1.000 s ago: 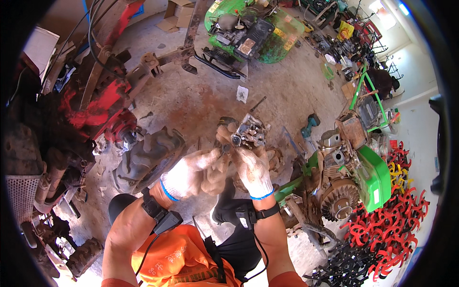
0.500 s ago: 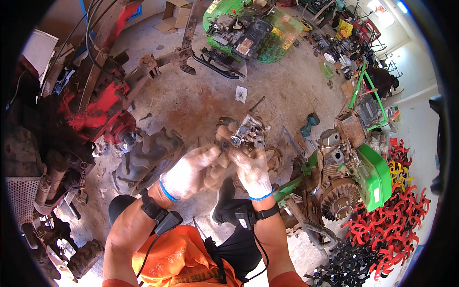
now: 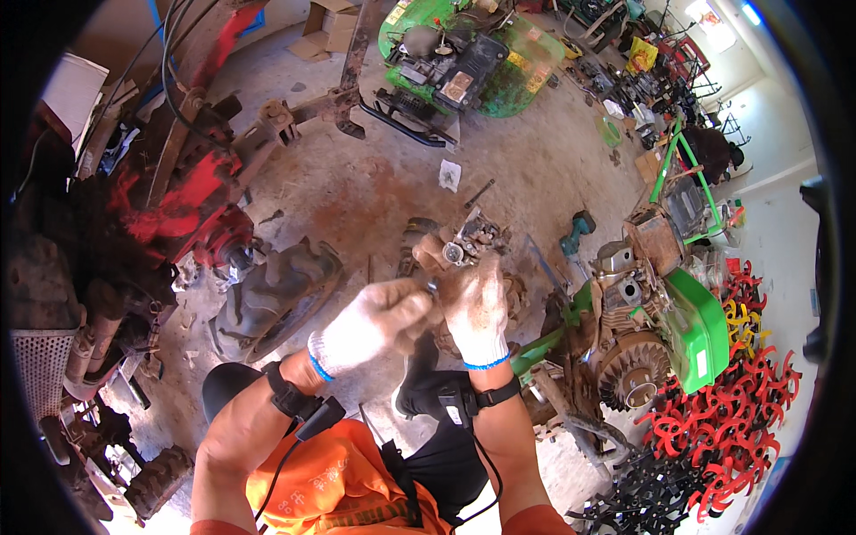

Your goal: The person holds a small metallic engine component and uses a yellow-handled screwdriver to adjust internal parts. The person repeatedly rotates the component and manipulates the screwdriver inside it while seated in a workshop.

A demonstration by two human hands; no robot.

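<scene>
In my gloved right hand [image 3: 475, 308] I hold a small silver metal carburetor [image 3: 481, 234], its round opening turned toward the left. My right fingers wrap round its near and left sides, which hides part of it. Just to the lower left, my gloved left hand [image 3: 379, 323] is closed in a pinch, apart from the carburetor. A small dark piece [image 3: 432, 287] shows at its fingertips, too small to name. Both gloves are whitish with blue cuffs, and their fingers are soiled brown.
A dirty engine [image 3: 624, 312] with a green cover stands at right, beside piles of red and black curved blades [image 3: 713, 410]. A teal power tool [image 3: 578, 230] lies on the floor. Red machinery [image 3: 187, 201] stands at left; a green machine [image 3: 464, 67] is at the far side.
My left hand has drawn back from the carburetor's left side, with a small dark piece now showing at its fingertips. The carburetor has shifted slightly right and turned in my right hand.
</scene>
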